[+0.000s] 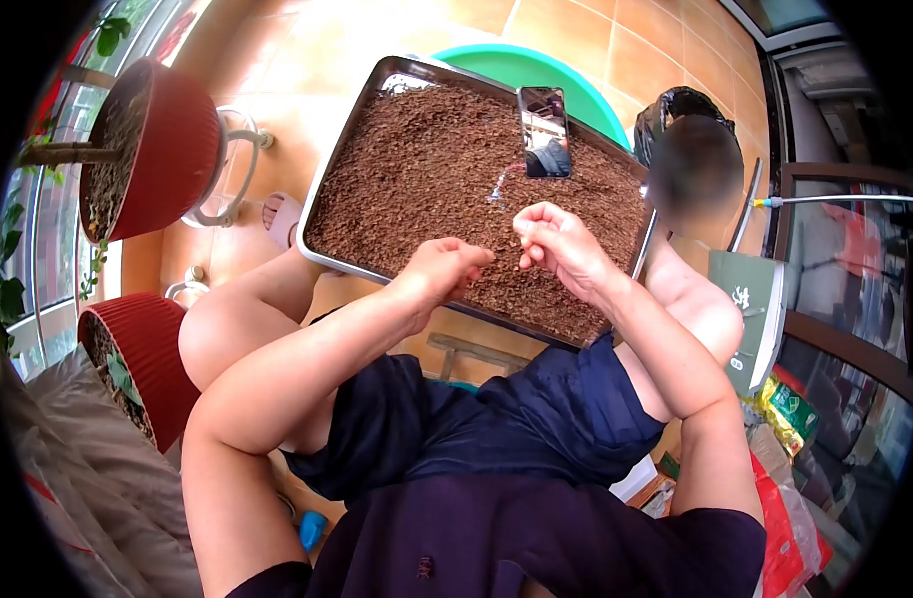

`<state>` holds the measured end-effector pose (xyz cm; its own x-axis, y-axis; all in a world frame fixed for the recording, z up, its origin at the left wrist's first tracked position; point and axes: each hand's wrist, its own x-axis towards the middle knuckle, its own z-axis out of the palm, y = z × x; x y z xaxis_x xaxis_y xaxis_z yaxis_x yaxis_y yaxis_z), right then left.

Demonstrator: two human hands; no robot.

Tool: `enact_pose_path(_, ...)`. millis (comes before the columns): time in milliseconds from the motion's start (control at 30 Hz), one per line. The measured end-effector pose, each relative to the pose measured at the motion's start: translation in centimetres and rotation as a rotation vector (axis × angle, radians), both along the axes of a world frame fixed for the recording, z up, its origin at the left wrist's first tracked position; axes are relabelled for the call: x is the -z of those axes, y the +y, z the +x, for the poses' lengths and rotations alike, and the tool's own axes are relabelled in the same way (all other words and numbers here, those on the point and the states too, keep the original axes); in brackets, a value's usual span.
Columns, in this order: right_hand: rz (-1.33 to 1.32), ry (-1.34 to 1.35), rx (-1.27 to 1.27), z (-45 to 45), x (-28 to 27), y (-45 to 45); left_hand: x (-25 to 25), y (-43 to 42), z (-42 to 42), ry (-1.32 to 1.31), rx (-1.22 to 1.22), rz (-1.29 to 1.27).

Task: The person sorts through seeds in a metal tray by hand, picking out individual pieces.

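A metal tray (310,211) in front of me, near my knees, holds a layer of coarse brown crumbly material (407,169). Over the tray's near half, my left hand (445,273) has its thumb and fingers pinched together. Just to its right, my right hand (564,251) is also closed in a pinch, a small gap away. Whatever the fingertips hold, if anything, is too small to make out. A smartphone (545,135) lies on the brown material beyond my right hand. Close to it is a small, thin whitish-blue item (496,187) of unclear kind.
A green basin (536,65) sits behind the tray. Two red pots (182,149) with plants stand at left, the upper one on a white stand (239,164). At right are a black plastic bag (676,105), a green book or box (744,319) and a yellow-green packet (787,411).
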<state>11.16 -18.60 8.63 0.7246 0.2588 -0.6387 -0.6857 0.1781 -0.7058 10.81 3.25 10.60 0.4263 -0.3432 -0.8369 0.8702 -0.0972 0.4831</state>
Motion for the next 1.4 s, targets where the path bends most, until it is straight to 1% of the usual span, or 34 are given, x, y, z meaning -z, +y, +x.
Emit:
enact_pose_path(67,-0.167,-0.125,0.008,0.1,0.3,-0.3,0.6,0.4,0.1,0.102,-0.117,-0.041)
enact_pose_path(100,-0.243,-0.224,-0.012,0.0,0.2,-0.1,0.4,0.2,0.1,0.11,-0.121,-0.025)
enact_pose_path(167,-0.376,-0.41,-0.058,-0.7,-1.4,1.8,0.2,-0.3,0.0,0.175,-0.196,-0.077)
enact_pose_path(200,-0.435,-0.59,-0.076,-1.4,-1.4,2.8,-0.2,-0.6,0.0,0.204,-0.245,-0.114)
enact_pose_path(267,-0.637,-1.072,-0.256,-1.8,-3.4,4.1,-0.8,-1.2,-0.3,0.225,-0.356,-0.217)
enact_pose_path(300,-0.574,-1.105,-0.279,-1.7,-3.3,4.7,-0.9,-1.3,-0.4,0.234,-0.415,-0.264)
enact_pose_path(333,-0.51,-1.138,-0.301,-1.6,-3.0,5.1,-0.4,-0.8,-0.4,0.224,-0.402,-0.291)
enact_pose_path(367,-0.53,-1.141,-0.284,-1.2,-2.5,5.3,0.7,-0.2,-0.5,0.215,-0.389,-0.32)
enact_pose_path(400,-0.592,-1.147,-0.277,-0.5,-2.2,5.2,0.3,0.1,-0.3,0.206,-0.378,-0.35)
enact_pose_path(433,-0.583,-1.013,-0.246,0.3,-2.1,5.0,-0.3,0.1,-0.2,0.186,-0.377,-0.235)
enact_pose_path(467,-0.572,-0.878,-0.218,1.2,-1.9,4.9,-0.4,0.4,-0.1,0.171,-0.395,-0.211)
enact_pose_path(500,-0.612,-0.828,-0.209,2.2,-1.1,4.7,-0.4,0.8,0.1,0.157,-0.414,-0.188)
enact_pose_path(567,-0.76,-0.894,-0.265,4.2,1.3,4.1,-1.5,1.4,0.8,0.119,-0.479,-0.182)
enact_pose_path(600,-0.839,-0.921,-0.304,4.9,2.2,4.0,-2.0,2.1,1.3,0.091,-0.517,-0.244)
enact_pose_path(667,-0.9,-0.965,-0.316,5.8,4.5,4.0,-3.9,3.7,2.7,-0.001,-0.616,-0.33)
enact_pose_path(733,-0.972,-0.998,-0.357,6.4,5.9,4.7,-4.9,5.8,4.1,-0.081,-0.723,-0.434)
enact_pose_path(833,-1.077,-1.064,-0.372,7.9,7.6,7.5,-6.6,8.3,5.6,-0.097,-0.815,-0.555)
enact_pose_path(867,-1.171,-1.078,-0.4,8.6,8.2,8.6,-6.8,8.9,5.9,-0.093,-0.839,-0.588)
enact_pose_path(933,-1.359,-1.096,-0.461,9.7,9.4,10.3,-7.3,9.3,6.2,-0.098,-0.846,-0.576)
enact_pose_path(967,-1.468,-1.043,-0.538,10.3,9.9,10.7,-7.3,9.4,6.3,-0.099,-0.851,-0.57)
enact_pose_path(1067,-1.452,-0.901,-0.647,10.4,10.6,10.5,-7.1,9.5,6.4,-0.086,-0.827,-0.572)
enact_pose_path(1100,-1.414,-0.937,-0.662,9.9,10.2,10.1,-6.9,9.6,6.4,-0.089,-0.807,-0.578)
enact_pose_path(1200,-1.152,-0.902,-0.657,7.2,6.1,7.7,-7.5,9.4,6.2,-0.104,-0.806,-0.589)
enact_pose_path(1300,-0.945,-0.551,-0.618,4.5,2.7,4.0,-7.9,8.5,5.7,-0.132,-0.764,-0.597)
enact_pose_path(1400,-0.592,-0.276,-0.485,2.4,2.0,-0.7,-7.4,7.2,5.3,-0.1,-0.702,-0.622)
